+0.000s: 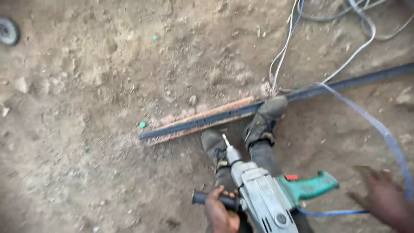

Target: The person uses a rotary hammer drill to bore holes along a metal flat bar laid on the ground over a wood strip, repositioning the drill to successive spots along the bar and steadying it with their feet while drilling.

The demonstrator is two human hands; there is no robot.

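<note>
- My right hand [384,196] is smeared by motion blur and runs off the bottom-right corner, so I cannot tell how its fingers sit.
- The drill [265,194] is cut by the lower edge; its rear end is out of sight.
- My left hand [221,211] covers part of the black side handle [211,199], and the wrist is cropped.
- The dark steel bar [327,88] leaves the picture at the right edge.
- A round disc [7,31] is clipped at the left edge, too small to identify.

Beside the dark blue-grey steel bar [336,84], the drill [263,194] is pale grey with a green handle and red switch. Under the bar lies a reddish-brown wooden strip [202,116]; a blue cable [379,129] loops nearby.
</note>
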